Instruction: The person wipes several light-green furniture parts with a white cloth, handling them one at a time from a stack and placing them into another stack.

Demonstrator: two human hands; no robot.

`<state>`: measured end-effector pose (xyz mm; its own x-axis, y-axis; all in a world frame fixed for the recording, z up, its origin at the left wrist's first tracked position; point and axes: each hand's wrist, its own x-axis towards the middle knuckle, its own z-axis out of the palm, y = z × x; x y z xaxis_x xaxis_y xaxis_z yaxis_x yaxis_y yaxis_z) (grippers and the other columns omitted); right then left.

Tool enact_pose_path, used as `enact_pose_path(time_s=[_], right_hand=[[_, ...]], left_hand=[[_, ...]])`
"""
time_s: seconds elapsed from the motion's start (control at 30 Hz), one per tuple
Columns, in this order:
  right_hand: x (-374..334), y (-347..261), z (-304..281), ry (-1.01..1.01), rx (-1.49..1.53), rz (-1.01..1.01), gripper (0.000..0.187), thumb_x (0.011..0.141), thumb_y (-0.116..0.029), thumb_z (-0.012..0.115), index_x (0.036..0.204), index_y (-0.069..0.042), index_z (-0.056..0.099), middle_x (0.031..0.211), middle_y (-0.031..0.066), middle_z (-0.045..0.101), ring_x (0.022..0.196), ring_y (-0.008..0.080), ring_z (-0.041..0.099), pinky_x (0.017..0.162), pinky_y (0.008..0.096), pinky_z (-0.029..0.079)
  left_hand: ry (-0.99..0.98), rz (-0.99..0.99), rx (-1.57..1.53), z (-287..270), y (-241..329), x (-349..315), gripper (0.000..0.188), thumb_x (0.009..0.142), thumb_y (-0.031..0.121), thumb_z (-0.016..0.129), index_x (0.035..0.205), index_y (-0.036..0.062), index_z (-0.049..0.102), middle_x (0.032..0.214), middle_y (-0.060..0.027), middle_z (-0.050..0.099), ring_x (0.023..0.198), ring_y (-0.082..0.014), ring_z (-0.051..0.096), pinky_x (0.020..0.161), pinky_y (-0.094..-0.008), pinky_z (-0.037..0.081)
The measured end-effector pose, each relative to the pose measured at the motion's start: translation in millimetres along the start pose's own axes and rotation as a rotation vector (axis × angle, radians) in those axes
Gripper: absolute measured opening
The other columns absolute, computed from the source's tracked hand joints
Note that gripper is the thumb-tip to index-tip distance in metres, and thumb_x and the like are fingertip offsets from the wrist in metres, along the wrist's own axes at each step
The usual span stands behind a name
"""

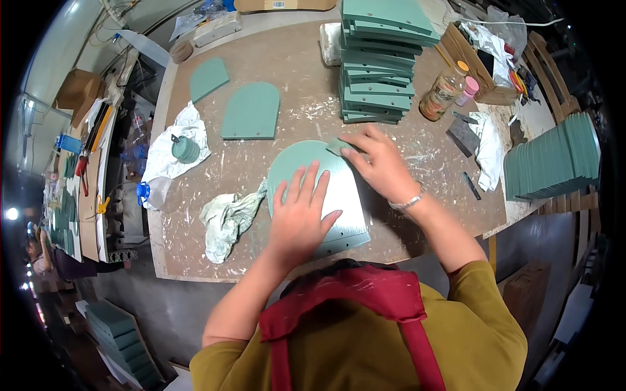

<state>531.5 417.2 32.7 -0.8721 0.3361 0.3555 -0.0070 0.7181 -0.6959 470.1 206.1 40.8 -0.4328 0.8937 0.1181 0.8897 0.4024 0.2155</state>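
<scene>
A pale green panel [349, 205] with a rounded far end and small holes along its straight near edge lies flat in front of me. My left hand [297, 218] rests open on its face, fingers spread and pointing away from me. At the upper right of the curved edge, my right hand [383, 166] pinches a small grey-green pad [337, 146] against the panel. Whether the pad is sandpaper or a sponge is unclear. A crumpled, green-stained cloth [228, 221] sits left of the panel, close to its edge.
Two arched green panels [251, 111] [208, 78] lie farther left. A tall panel stack [377, 72] stands at the back, another [554, 159] at right. A small green pot [185, 150] sits on white cloth. A bottle [445, 91], dark block [463, 137] and wooden box [469, 55] are right.
</scene>
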Motion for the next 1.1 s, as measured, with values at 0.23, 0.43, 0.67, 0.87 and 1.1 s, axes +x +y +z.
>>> enact_pose_path(time_s=[0.23, 0.43, 0.67, 0.87, 1.1], right_hand=[[-75.2, -24.1, -29.7, -0.052, -0.04, 0.059, 0.028, 0.087, -0.014, 0.07, 0.113, -0.004, 0.069, 0.091, 0.0136, 0.056, 0.082, 0.0309, 0.058, 0.074, 0.039, 0.048], [-51.2, -16.7, -23.6, 0.071, 0.143, 0.083, 0.029, 0.089, -0.011, 0.067, 0.117, -0.004, 0.067, 0.101, 0.0148, 0.058, 0.091, 0.0299, 0.06, 0.081, 0.0371, 0.049], [-103.0, -6.1, -18.8, -0.034, 0.13, 0.038, 0.033, 0.089, -0.009, 0.066, 0.122, -0.007, 0.067, 0.103, 0.0128, 0.058, 0.091, 0.0304, 0.06, 0.081, 0.0366, 0.05], [-114.4, -13.8, -42.5, 0.046, 0.17, -0.062, 0.034, 0.088, -0.006, 0.066, 0.121, -0.007, 0.067, 0.105, 0.0135, 0.058, 0.091, 0.0307, 0.061, 0.08, 0.0368, 0.05], [-131.3, -24.8, -32.1, -0.013, 0.064, -0.124, 0.036, 0.087, -0.009, 0.069, 0.122, -0.007, 0.066, 0.101, 0.0143, 0.055, 0.088, 0.0327, 0.059, 0.077, 0.0378, 0.05]], left_hand=[[-0.019, -0.036, 0.016, 1.2, 0.3, -2.2, 0.069, 0.093, 0.039, 0.061, 0.149, 0.0054, 0.038, 0.158, -0.0144, 0.032, 0.143, -0.035, 0.033, 0.113, -0.0525, 0.027], [-0.046, -0.041, 0.036, 3.3, 0.1, -1.4, 0.068, 0.095, 0.038, 0.06, 0.15, 0.0059, 0.037, 0.158, -0.0146, 0.031, 0.144, -0.035, 0.031, 0.114, -0.053, 0.025], [-0.035, -0.037, 0.053, 2.8, 0.8, -3.2, 0.065, 0.095, 0.034, 0.06, 0.149, 0.0053, 0.038, 0.158, -0.0156, 0.031, 0.144, -0.0359, 0.031, 0.115, -0.0514, 0.025], [-0.044, -0.04, 0.08, 5.0, 1.5, -3.9, 0.063, 0.097, 0.033, 0.057, 0.149, 0.0051, 0.037, 0.158, -0.0156, 0.031, 0.144, -0.0359, 0.031, 0.115, -0.0514, 0.024], [-0.015, -0.01, 0.085, 5.6, 1.3, -2.5, 0.061, 0.098, 0.033, 0.054, 0.15, 0.0047, 0.037, 0.159, -0.0161, 0.029, 0.145, -0.0361, 0.028, 0.116, -0.0514, 0.023]])
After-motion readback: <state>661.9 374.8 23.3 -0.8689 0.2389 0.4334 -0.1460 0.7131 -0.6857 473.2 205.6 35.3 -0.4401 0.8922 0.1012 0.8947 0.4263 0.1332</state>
